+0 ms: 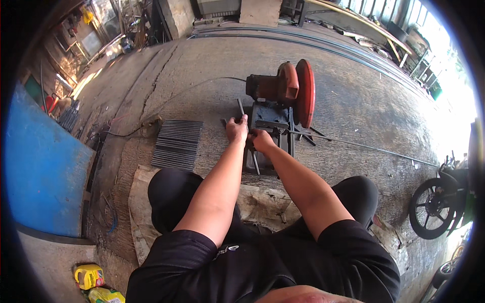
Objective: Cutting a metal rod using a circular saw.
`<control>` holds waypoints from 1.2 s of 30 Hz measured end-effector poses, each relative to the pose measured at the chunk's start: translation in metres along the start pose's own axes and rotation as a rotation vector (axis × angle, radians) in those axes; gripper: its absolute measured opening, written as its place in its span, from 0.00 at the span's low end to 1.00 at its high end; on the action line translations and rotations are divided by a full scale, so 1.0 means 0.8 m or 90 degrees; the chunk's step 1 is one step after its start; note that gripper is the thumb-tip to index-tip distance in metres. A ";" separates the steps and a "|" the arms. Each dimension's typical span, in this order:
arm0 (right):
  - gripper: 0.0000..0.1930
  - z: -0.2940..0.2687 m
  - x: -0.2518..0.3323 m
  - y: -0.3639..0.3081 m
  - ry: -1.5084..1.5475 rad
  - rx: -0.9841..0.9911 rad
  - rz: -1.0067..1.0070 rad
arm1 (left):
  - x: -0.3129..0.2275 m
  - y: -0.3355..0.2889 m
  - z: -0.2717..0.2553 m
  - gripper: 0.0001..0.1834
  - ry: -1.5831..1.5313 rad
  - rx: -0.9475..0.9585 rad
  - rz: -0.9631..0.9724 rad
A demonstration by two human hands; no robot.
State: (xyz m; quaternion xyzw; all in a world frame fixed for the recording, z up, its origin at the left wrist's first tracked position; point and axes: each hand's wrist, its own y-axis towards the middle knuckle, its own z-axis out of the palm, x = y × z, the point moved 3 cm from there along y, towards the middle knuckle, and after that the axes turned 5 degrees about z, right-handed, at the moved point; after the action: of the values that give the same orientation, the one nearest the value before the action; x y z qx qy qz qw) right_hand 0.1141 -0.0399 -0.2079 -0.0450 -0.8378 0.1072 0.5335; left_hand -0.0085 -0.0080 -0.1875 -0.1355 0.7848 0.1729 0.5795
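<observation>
In front of me on the floor stands a cut-off saw with a red motor and guard over a dark metal base. At its near left side a straight grey bar handle slants across the vise. My left hand is closed round the upper part of this bar handle. Just right of it, my right hand is closed close to the handle's middle; its fingertips are partly hidden. A long thin metal rod runs from the vise out to the right along the floor.
Left of the saw lies a neat row of short dark rods. A cable trails leftward from the motor. A blue panel stands at left, yellow containers below it. A motorcycle wheel is at right; long bars lie behind.
</observation>
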 end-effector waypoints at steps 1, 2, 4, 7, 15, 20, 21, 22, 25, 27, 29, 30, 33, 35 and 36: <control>0.20 -0.006 0.000 -0.006 0.007 -0.009 -0.007 | -0.012 -0.011 0.000 0.19 0.021 0.018 -0.004; 0.19 -0.012 0.001 -0.011 0.034 0.020 -0.013 | -0.025 -0.023 -0.001 0.19 0.024 0.018 0.010; 0.18 -0.023 -0.008 -0.032 0.066 0.047 -0.014 | -0.043 -0.051 -0.001 0.22 -0.004 0.028 0.005; 0.16 -0.046 -0.033 -0.066 0.275 0.163 0.109 | -0.054 -0.096 0.011 0.24 -0.023 0.057 -0.011; 0.15 -0.090 -0.232 -0.097 0.138 -0.022 0.263 | -0.074 -0.133 0.058 0.16 0.199 -0.152 0.039; 0.12 -0.099 -0.329 -0.039 0.198 -0.163 0.440 | -0.182 -0.049 0.076 0.26 0.042 -0.135 0.167; 0.12 -0.100 -0.331 -0.022 0.295 -0.195 0.447 | -0.208 -0.028 0.079 0.20 -0.018 -0.169 0.245; 0.13 -0.103 -0.328 -0.007 0.373 -0.243 0.459 | -0.228 -0.005 0.083 0.20 -0.031 -0.165 0.258; 0.12 -0.118 -0.306 0.015 0.570 -0.304 0.404 | -0.266 0.051 0.097 0.20 -0.106 0.037 0.235; 0.14 -0.130 -0.291 0.013 0.723 -0.190 0.290 | -0.269 0.063 0.118 0.25 -0.107 0.203 0.119; 0.11 -0.140 -0.288 -0.003 0.796 -0.119 0.260 | -0.266 0.055 0.137 0.36 -0.204 0.443 0.012; 0.09 -0.140 -0.285 -0.010 0.861 -0.045 0.194 | -0.266 0.051 0.142 0.36 -0.195 0.457 0.008; 0.07 -0.139 -0.289 -0.020 0.887 0.007 0.254 | -0.258 0.037 0.153 0.39 -0.199 0.529 -0.205; 0.06 -0.137 -0.289 -0.018 0.901 0.054 0.281 | -0.259 0.037 0.152 0.37 -0.159 0.517 -0.202; 0.06 -0.138 -0.288 -0.014 0.907 0.061 0.288 | -0.262 0.040 0.153 0.36 -0.149 0.519 -0.175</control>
State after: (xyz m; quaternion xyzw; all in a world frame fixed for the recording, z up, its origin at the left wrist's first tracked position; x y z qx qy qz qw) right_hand 0.3124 -0.0803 -0.3642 -0.2514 -0.2538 0.1957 0.9133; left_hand 0.1450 0.0758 -0.0165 0.0217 0.6927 -0.2152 0.6881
